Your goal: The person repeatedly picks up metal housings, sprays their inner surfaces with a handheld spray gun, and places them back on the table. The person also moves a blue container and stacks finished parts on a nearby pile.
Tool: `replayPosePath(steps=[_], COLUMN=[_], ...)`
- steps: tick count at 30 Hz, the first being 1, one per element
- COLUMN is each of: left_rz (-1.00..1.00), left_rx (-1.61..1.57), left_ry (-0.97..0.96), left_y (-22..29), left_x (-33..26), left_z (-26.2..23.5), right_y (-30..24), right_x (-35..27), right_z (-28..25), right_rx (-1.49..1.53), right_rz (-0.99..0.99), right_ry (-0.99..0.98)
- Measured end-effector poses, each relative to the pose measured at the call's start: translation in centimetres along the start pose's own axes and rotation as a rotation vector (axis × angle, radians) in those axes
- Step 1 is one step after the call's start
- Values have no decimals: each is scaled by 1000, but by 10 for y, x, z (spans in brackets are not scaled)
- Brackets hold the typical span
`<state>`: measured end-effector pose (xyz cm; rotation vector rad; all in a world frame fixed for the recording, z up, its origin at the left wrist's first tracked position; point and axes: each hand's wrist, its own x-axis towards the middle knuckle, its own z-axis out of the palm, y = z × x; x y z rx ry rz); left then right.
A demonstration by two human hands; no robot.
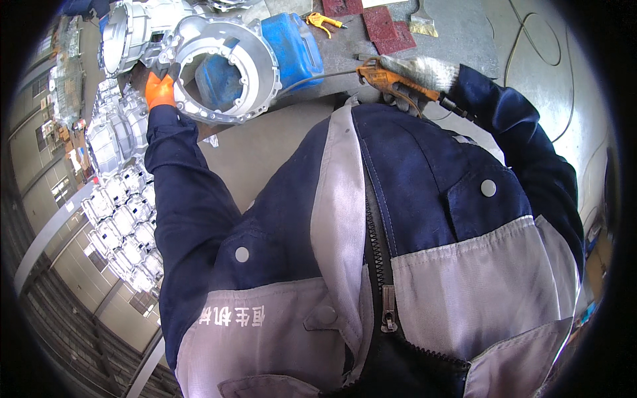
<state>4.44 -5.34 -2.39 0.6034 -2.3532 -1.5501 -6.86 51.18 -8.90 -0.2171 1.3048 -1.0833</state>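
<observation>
1. Head view: the person's left hand [160, 91], in an orange glove, reaches to the upper left and has its grip clenched on the rim of a round metal casting [225, 66].
2. The casting is a silvery ring-shaped housing with bolt holes round its flange. It rests tilted on the surface [458, 40], its open side turned toward the camera.
3. A blue plastic canister [292, 43] lies just behind the casting, and part of it shows through the casting's opening.
4. The right hand [418, 71], in a grey knit glove, is grasping an orange air gun [391, 81]. Its thin metal nozzle points left toward the casting, the tip near the flange but apart from it.
5. A dark hose [458, 109] leaves the air gun at the wrist and runs along the right sleeve.
6. Another similar casting [133, 30] stands just left of the held one, touching it or nearly so.
7. Many more silvery castings [123, 219] are stacked in rows at the left, beside the left sleeve.
8. A second small yellow-orange gun [325, 21] lies on the surface near the canister, with red pads [385, 26] and a scraper [421, 23] further right.
9. A thin cable [531, 46] loops over the surface at the upper right.
10. The person's dark blue and grey work jacket [371, 252] fills the lower middle of the view.
</observation>
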Motion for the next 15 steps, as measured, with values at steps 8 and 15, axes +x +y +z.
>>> replayPosePath(steps=[8,15], left_rz=[-70,-91], left_rx=[26,126], left_ry=[73,106], left_y=[-9,-7], left_x=[5,8], left_z=[-9,-15], right_y=[44,58], right_x=[23,39], right_z=[23,27], right_rx=[367,520], right_rz=[-209,-137], right_ry=[59,85])
